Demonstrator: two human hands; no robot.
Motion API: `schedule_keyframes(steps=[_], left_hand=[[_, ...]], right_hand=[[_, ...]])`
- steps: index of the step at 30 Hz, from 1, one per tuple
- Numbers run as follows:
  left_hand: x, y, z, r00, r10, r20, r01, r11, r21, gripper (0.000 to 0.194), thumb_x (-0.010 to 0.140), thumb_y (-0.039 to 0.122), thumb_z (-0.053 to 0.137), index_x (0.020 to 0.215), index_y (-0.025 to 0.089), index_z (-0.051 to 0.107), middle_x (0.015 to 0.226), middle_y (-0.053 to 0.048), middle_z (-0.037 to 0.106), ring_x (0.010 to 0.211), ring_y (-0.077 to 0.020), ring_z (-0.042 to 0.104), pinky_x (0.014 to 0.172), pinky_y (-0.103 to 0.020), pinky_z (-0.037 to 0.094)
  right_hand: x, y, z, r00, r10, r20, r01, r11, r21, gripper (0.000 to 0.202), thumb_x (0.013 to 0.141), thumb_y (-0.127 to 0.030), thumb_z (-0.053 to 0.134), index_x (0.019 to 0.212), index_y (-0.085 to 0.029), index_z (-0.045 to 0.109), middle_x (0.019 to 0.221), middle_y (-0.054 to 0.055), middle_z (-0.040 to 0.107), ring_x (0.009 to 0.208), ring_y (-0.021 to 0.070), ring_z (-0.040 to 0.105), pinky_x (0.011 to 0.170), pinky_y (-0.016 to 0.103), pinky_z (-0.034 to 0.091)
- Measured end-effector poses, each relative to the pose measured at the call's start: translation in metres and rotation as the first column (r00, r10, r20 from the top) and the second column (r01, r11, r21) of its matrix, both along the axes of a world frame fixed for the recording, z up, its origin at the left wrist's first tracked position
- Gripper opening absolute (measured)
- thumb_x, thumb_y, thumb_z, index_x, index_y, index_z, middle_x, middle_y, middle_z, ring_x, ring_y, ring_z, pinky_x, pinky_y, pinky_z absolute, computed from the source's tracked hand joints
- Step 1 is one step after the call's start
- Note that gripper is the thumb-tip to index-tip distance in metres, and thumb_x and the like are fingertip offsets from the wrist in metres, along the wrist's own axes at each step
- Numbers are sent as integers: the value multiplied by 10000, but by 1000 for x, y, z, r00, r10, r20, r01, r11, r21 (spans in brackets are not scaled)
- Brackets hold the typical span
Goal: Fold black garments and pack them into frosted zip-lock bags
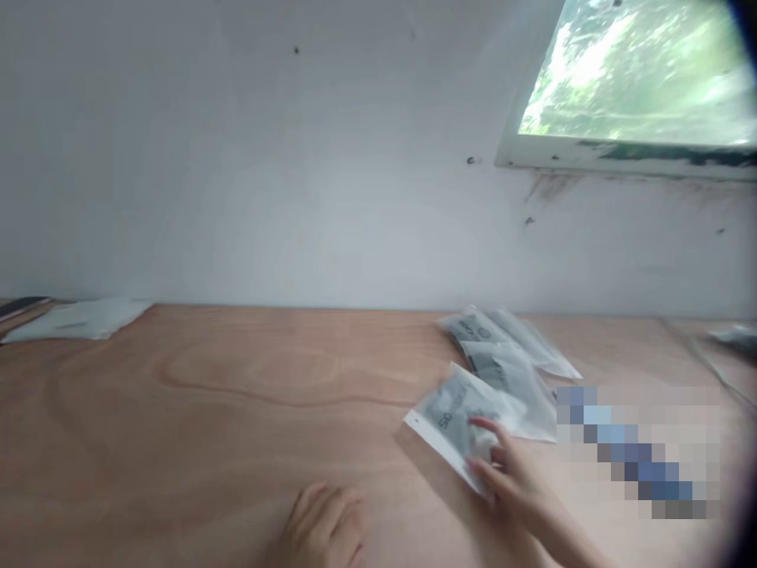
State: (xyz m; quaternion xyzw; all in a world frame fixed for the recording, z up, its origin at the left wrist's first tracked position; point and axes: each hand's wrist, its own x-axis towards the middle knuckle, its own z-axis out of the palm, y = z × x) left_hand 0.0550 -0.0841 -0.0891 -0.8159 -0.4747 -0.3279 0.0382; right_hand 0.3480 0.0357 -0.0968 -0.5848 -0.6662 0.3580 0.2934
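Note:
My right hand (497,465) is closed on the near edge of a translucent printed bag (446,414), thumb and index finger on the plastic. The bag is tilted, with its near corner apparently raised over the wooden table (236,442). Just behind it lie another frosted bag (523,383) and more printed bags (482,327), overlapping. My left hand (325,525) rests at the bottom centre on the table with its fingers curled; whether anything is inside it is hidden.
A stack of white plastic bags (88,318) lies at the far left by the wall. A blurred-out blue item (632,450) is on the right. Beyond it are a thin cord (710,367) and a dark wrapped item (736,339). A pale wall with a window (650,71) stands behind.

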Motion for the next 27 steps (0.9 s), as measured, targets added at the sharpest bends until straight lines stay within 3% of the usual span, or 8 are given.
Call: schedule_keyframes(steps=[4,6,10,13,16,20,24,27], left_hand=[[7,12,52,994,79,72,-56,960,-274,273,855,86,489,1051,241,599,1179,-44,623,1097,-223,561,988,-406,381],[4,27,63,958,221,181,-131,904,-406,280,856,147,536,1115,237,590,1254,-70,580,1195,-257,490,1027,-437,329],[-5,55,48,821,462,337,-154,746,-648,296,726,260,706,999,172,636,977,-110,667,1016,-320,589,899,-457,416],[1,62,29,768,505,393,-85,689,-720,222,630,162,745,812,169,617,711,-28,632,727,-232,631,686,-333,477],[14,57,31,680,524,513,-2,701,-713,387,682,170,709,1014,197,513,902,-22,637,648,-134,616,568,-221,455],[18,43,52,558,525,642,59,747,-662,375,781,264,641,1077,225,414,1143,-53,560,659,-77,600,588,-191,451],[16,33,61,551,453,700,271,697,-664,204,826,358,590,861,158,564,774,-18,593,627,-115,545,563,-208,417],[15,32,61,594,420,686,237,724,-648,204,850,322,534,748,153,585,646,12,530,578,-110,479,532,-205,375]], right_hand=[[-46,-33,8,926,339,-165,-360,924,-125,485,736,-343,517,1202,-220,466,588,-82,404,494,113,453,468,223,317],[-47,-37,15,873,460,-164,-484,860,-162,466,717,-233,514,1183,-243,492,608,-76,449,530,107,457,511,224,324],[-39,-24,23,861,509,-14,-504,848,-164,533,691,-189,581,1213,-279,516,655,-55,564,617,141,541,598,256,399],[-57,-11,29,872,488,-38,-490,869,-68,525,728,-281,623,1244,-254,532,838,29,663,752,192,603,688,308,455],[-92,-7,38,838,528,-136,-533,846,-2,395,812,-412,579,1153,-215,618,906,66,685,786,206,616,699,313,470],[-126,-9,51,765,588,-263,-610,792,-4,387,812,-528,560,888,-167,679,673,15,629,560,138,539,511,237,402],[-129,-10,62,795,528,-300,-537,841,56,401,854,-537,498,799,-160,624,633,-1,572,567,124,499,512,229,372],[-120,-14,68,841,480,-250,-469,877,104,347,874,-469,500,705,-178,587,626,-5,554,604,131,496,555,239,368]])
